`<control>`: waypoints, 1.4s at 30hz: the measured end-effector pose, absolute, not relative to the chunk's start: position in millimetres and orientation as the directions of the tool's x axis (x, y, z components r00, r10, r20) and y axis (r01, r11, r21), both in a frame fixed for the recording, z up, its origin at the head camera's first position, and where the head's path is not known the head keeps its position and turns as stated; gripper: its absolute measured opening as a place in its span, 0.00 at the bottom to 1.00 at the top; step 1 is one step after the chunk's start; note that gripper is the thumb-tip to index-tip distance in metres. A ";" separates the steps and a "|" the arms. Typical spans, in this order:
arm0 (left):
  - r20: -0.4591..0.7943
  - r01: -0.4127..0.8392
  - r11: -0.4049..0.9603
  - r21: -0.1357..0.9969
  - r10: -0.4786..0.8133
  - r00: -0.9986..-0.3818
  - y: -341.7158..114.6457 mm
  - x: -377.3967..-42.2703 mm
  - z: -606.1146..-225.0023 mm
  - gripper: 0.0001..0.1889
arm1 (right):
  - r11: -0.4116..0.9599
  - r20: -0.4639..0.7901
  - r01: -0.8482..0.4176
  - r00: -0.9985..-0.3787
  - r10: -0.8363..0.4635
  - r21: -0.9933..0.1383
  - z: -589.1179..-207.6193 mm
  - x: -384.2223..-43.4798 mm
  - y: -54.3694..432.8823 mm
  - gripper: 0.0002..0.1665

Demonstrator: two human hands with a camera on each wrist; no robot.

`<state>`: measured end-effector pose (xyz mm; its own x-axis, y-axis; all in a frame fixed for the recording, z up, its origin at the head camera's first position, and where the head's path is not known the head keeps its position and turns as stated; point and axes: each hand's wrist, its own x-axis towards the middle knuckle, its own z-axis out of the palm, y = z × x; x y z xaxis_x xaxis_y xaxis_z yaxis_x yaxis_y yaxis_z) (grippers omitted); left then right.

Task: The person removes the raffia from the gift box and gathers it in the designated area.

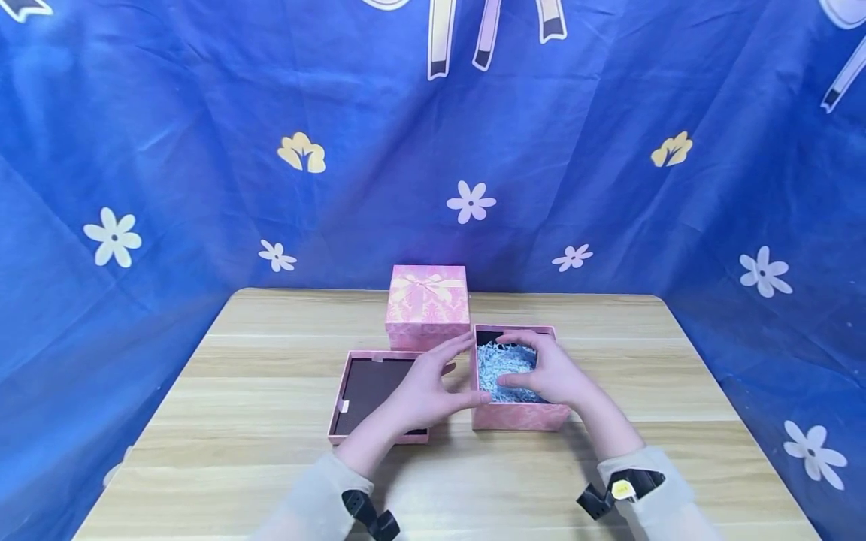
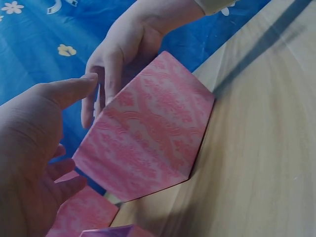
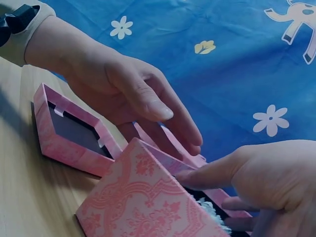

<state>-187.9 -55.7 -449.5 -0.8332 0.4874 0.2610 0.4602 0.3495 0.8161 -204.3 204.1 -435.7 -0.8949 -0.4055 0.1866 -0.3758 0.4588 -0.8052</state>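
A pink patterned gift box (image 1: 519, 418) stands uncovered on the table, with pale blue shredded paper (image 1: 501, 367) inside its dark interior. Over the box's opening my right hand (image 1: 548, 370) reaches in from the right, fingers bent loosely and spread apart from the thumb, close to the paper. Beside the box's left wall is my left hand (image 1: 426, 387), its thumb and fingers apart and nothing between them. The left thumb overlaps the box's front left corner in the head view. In the right wrist view, the right fingertips are partly hidden behind the box wall (image 3: 148, 197).
An upturned pink lid (image 1: 368, 394) with a dark lining lies to the left, partly under my left hand. Behind it stands a closed pink box (image 1: 428, 304) with a ribbon bow. The wooden table (image 1: 257, 391) meets a blue patterned cloth (image 1: 379, 210) at the back.
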 end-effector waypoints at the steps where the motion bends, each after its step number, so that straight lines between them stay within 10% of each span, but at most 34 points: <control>1: 0.261 0.464 0.353 0.812 0.491 -0.831 -54.5 -187.8 -450.2 0.48 | 0.469 0.169 -0.358 -0.902 -0.398 -0.807 -436.4 -204.3 203.3 0.38; 15: 0.209 0.431 0.390 0.814 0.495 -0.843 -48.3 -184.5 -458.3 0.49 | 0.573 -0.070 -0.170 -0.925 -0.374 -0.802 -440.5 -204.4 194.2 0.47; 42: 0.243 0.502 0.533 0.681 0.483 -0.841 -45.0 -174.1 -465.6 0.50 | 0.655 -0.125 -0.217 -0.892 -0.434 -0.723 -447.0 -199.7 183.5 0.44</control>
